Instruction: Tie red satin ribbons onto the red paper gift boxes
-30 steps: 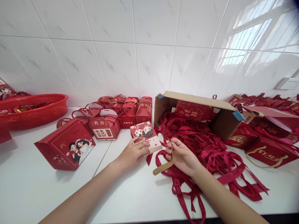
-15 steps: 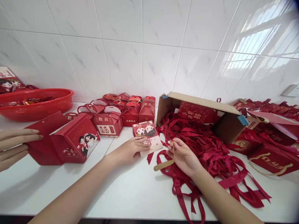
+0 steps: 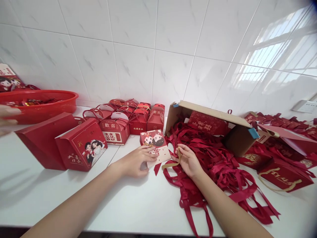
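Observation:
My left hand point(image 3: 136, 161) presses on a small red and cream gift box point(image 3: 158, 138) printed with two cartoon heads, holding it against the table. The fingers lie over its front, with the thumb below near the tabletop. Just to the right, my right hand point(image 3: 188, 162) pinches one end of a gold strap point(image 3: 172, 164) between thumb and fingertips. The strap bends and its other end points left, close to the box's lower right corner. Under and behind the right hand spreads a heap of dark red ribbons point(image 3: 213, 152).
A tipped cardboard carton point(image 3: 210, 109) stands behind the ribbons. Several finished red boxes point(image 3: 137, 120) line the wall. At left are a wedding-couple box point(image 3: 84, 145), a red basin point(image 3: 61, 102) and another person's blurred hand point(image 3: 8, 119). Rope-handled boxes point(image 3: 284, 175) sit at right.
My right hand has shifted slightly left with the gold strap, nearer the box. My left hand keeps its place. The other person's hand has let go of the red box and moved up and away.

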`<state>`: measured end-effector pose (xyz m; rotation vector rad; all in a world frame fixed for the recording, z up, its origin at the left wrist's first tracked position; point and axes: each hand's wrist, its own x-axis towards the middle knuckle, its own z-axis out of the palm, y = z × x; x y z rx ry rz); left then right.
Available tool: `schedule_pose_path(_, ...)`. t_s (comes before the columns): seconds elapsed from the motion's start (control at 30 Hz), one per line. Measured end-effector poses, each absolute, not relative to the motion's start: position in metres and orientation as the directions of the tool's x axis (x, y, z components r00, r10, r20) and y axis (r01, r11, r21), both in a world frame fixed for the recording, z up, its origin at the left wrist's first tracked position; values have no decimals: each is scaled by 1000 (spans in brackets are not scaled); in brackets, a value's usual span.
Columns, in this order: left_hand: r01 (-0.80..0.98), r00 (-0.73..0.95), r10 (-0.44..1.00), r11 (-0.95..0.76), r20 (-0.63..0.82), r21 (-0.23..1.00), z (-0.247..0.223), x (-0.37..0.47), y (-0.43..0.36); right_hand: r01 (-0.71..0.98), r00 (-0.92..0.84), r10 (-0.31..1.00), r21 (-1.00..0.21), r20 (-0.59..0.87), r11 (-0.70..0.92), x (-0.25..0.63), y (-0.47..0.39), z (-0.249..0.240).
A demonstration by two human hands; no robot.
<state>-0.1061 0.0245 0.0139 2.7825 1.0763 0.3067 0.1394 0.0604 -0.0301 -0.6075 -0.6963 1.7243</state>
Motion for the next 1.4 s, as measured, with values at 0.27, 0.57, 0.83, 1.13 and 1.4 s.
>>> schedule_pose_path(0.27,633,705,686,-724,180,274,4,-115,29,-601,-374,925,-741,-71,-300,139,74,-26)
schedule_pose_path(0.57,602,714,600,-789,361,123,-2,-118,38,-730,-353,934,-607,-57,-313,142,67,-19)
schedule_pose_path(0.83,631,607,467,-775,643,-32,-19,-104,43,-752,-316,949,-605,-16,-261,133,59,-15)
schedule_pose_path(1.13,653,338,395,-752,854,89,-8,-93,35,-487,-134,966,-863,222,131,125,35,-11)
schedule_pose_path(1.4,567,260,341,-811,903,143,5,-72,10,385,-263,313,-198,912,901,125,0,1)
